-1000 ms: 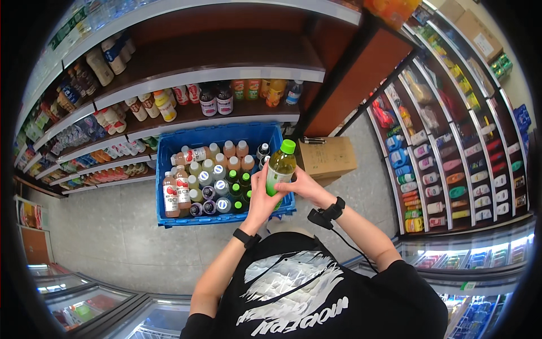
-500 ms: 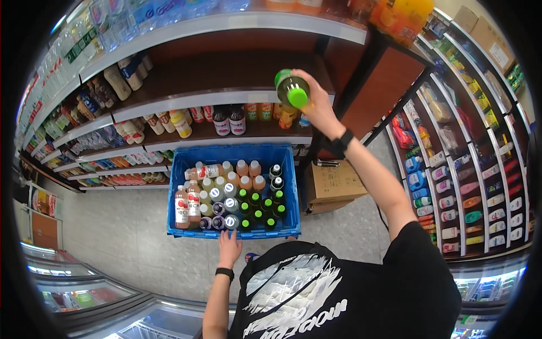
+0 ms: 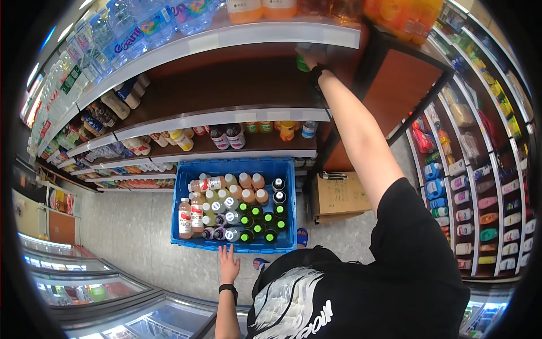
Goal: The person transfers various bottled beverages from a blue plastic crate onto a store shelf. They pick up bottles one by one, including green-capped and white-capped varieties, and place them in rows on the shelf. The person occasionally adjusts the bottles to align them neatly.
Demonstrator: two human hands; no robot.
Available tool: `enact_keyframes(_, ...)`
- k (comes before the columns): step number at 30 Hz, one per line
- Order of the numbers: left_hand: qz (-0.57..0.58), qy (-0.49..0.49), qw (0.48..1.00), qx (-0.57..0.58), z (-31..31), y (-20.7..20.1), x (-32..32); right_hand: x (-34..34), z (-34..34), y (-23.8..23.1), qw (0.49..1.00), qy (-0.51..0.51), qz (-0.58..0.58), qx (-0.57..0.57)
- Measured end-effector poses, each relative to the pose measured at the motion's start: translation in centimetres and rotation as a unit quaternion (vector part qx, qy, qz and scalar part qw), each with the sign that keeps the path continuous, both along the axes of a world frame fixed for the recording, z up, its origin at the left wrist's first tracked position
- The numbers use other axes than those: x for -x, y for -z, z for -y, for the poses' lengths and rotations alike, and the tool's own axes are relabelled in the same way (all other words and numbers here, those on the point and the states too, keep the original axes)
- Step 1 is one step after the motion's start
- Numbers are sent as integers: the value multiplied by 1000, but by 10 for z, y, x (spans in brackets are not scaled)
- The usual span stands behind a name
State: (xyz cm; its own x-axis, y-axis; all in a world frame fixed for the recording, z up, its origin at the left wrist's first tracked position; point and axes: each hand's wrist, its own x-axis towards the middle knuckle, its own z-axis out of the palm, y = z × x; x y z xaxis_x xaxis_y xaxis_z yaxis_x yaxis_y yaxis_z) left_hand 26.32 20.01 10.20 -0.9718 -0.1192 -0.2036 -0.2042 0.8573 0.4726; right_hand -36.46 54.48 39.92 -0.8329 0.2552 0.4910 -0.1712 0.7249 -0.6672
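Note:
My right hand [image 3: 314, 57] is deep in the shade at the right end of the dark brown shelf [image 3: 226, 85], closed on a green bottle [image 3: 303, 63] with a green cap. The upper shelf edge and shadow partly hide the fingers. At the front of the blue crate [image 3: 265, 248], my left hand [image 3: 228, 265] has its fingers spread and holds nothing. Its fingertips are close to the crate's rim; contact is hard to tell. Inside the crate stand several green-capped bottles [image 3: 258, 228], beside white-capped and purplish ones. A pink drink bottle [image 3: 208, 184] lies across the others.
Water bottles [image 3: 141, 22] line the shelf above. On the lower shelf are dark bottles [image 3: 235, 135] and a small orange bottle [image 3: 287, 130]. A cardboard box [image 3: 339, 195] stands right of the crate. Glass-topped freezers [image 3: 141, 316] are at lower left, stocked racks at right.
My right hand has moved up and inward with the green bottle, from in front of the shelf to its right end. My left hand stays by the crate's front edge, fingers now more spread.

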Motion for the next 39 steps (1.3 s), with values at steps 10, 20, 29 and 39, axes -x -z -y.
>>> enact_keyframes(10, -9, -101, 994, -38, -29, 0, 4, 58, -2, 10, 997, 11, -71, -2)
enact_keyframes(20, 29, -118, 992, -37, -30, -5, 8, 76, -3, 11, 995, 19, -96, 1)
enact_keyframes(29, 3, -73, 986, 151, -22, -20, 33, -25, 40, 27, 976, -21, -206, 74)
enact_keyframes(39, 23, 96, 994, -34, 33, 9, 90, -342, 149, 262, 864, -426, 260, -70)
